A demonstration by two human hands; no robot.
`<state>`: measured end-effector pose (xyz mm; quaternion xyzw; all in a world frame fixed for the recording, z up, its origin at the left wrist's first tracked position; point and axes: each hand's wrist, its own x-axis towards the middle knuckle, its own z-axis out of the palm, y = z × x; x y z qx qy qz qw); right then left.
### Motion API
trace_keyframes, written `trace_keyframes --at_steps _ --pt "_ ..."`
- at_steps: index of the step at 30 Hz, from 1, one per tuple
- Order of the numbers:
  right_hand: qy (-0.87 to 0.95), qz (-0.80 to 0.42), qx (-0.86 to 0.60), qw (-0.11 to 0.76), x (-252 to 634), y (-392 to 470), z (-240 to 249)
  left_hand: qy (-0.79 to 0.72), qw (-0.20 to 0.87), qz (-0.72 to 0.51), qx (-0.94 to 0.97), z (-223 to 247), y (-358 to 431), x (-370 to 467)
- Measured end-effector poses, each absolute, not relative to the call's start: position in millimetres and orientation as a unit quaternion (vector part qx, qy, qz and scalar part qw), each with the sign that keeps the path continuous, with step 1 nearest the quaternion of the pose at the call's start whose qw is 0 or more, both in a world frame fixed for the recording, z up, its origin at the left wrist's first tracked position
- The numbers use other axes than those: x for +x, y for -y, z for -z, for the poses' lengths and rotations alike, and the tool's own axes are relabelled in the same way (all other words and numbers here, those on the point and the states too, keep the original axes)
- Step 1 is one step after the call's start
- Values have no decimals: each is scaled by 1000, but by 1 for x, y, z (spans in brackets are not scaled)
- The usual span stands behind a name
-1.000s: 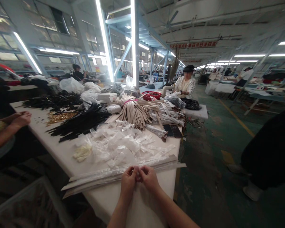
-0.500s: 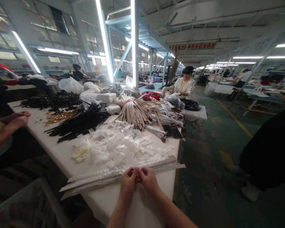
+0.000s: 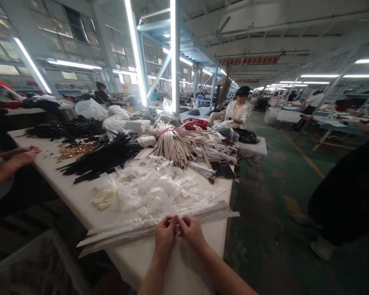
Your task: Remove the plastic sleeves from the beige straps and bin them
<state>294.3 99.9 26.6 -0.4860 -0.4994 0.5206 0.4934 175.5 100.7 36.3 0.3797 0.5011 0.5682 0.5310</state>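
The long pale strips (image 3: 113, 237) lie across your counter (image 3: 215, 241), just beside your hands. Your left hand (image 3: 166, 231) and right hand (image 3: 189, 230) come together at the fingertips, each curled nearly closed; I cannot tell whether either pinches anything. Beyond the strips spreads a crumpled white plastic heap (image 3: 155, 186), then a tan strip bundle (image 3: 175, 147), with black strips (image 3: 103, 159) on its left.

Long white tube lights (image 3: 173, 53) glare in the upper middle, blooming hazily over the pale blue metal frame (image 3: 159, 73); the pale tabletop (image 3: 127, 250) is moderately lit, the lower corners and dark green floor (image 3: 264, 229) dim, the far background soft, the edges stretched and blurred
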Motion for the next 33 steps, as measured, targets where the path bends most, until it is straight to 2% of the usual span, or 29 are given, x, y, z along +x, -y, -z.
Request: trace_keyframes --at_steps 7,10,12,18,20,22,27,33 --pt "485 -539 -477 497 294 -100 -28 -467 573 -560 375 -35 -101 178" --pt "500 -534 -484 481 296 -100 -29 -479 558 -555 389 -34 -102 176" --pt "522 -498 -500 479 301 -101 -34 -506 532 -556 390 -32 -102 175" --pt "574 -282 -572 514 343 -155 -69 -524 500 -567 393 -23 -104 173" --pt "579 -227 -607 495 362 -192 -81 -514 500 -573 397 -22 -104 173" --pt "575 -185 -666 438 378 -232 -90 -501 508 -577 397 -23 -104 173" --pt "555 -146 -723 384 411 -313 -102 -484 529 -585 379 -24 -105 174" --pt "538 -111 -772 320 441 -373 -99 -484 543 -584 360 -19 -108 174"
